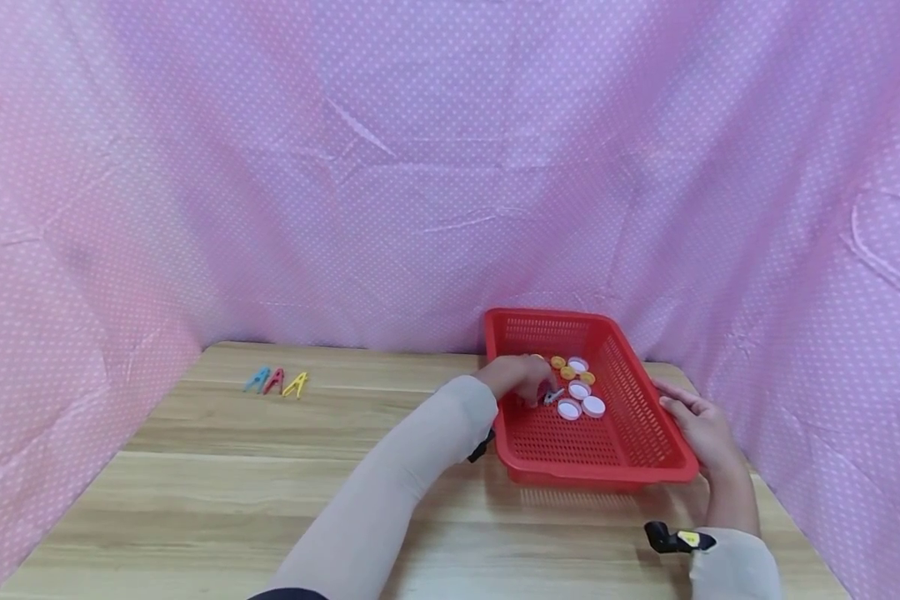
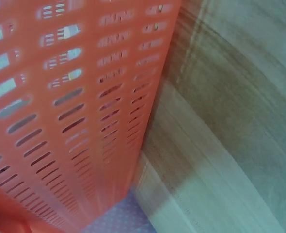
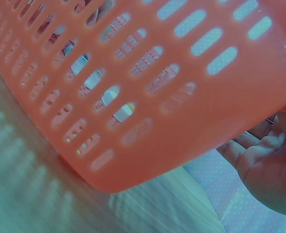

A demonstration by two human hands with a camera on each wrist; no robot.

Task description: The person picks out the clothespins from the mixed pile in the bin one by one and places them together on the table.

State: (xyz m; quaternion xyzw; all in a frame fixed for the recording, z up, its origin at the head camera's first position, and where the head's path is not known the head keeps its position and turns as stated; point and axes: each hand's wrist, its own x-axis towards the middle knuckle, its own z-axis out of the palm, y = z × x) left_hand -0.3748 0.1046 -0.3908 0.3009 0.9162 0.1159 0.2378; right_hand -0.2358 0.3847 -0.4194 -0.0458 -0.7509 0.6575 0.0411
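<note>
A red plastic basket with slotted walls stands on the right part of the table. My left hand reaches down inside it, beside a light blue-grey clothespin. Something dark red shows at its fingertips, but whether the fingers pinch anything is hidden. Around them on the basket floor lie white caps and yellow caps. My right hand grips the basket's right rim, thumb on top; in the right wrist view its curled fingers show beneath the rim.
On the wooden table, a blue clothespin, a red clothespin and a yellow clothespin lie in a row at the back left. A pink dotted cloth hangs behind the table and along its sides.
</note>
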